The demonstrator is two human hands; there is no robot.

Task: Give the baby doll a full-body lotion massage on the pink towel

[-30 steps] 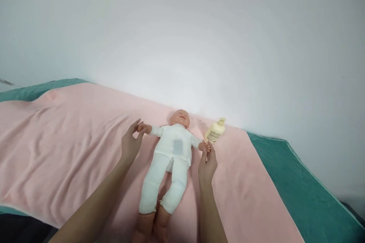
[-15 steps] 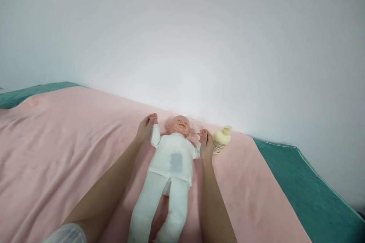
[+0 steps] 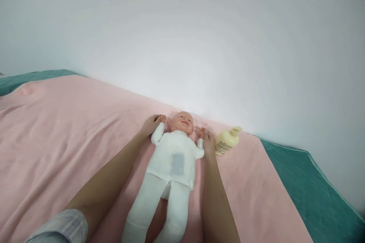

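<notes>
A baby doll [image 3: 171,157] with a white cloth body and a grey patch on its front lies on its back, its head toward the wall. Both its arms are bent up beside the head. My left hand [image 3: 152,124] is closed around the doll's hand on the left. On the other side, my right hand [image 3: 209,142] grips the doll's other hand, whose small fingers show above mine. Just right of my right hand stands a pale yellow pump bottle [image 3: 227,141] with printed text.
A pink sheet [image 3: 71,121] with folds on its left side lies under the doll. Green cloth [image 3: 310,178] shows past its edge at the right and at the far left. A white wall [image 3: 182,38] rises directly behind the bed.
My left hand has moved the doll's hand inward, nearer its head. My right hand has shifted slightly right, and the doll's bent arm there shows more. The view has tilted a little.
</notes>
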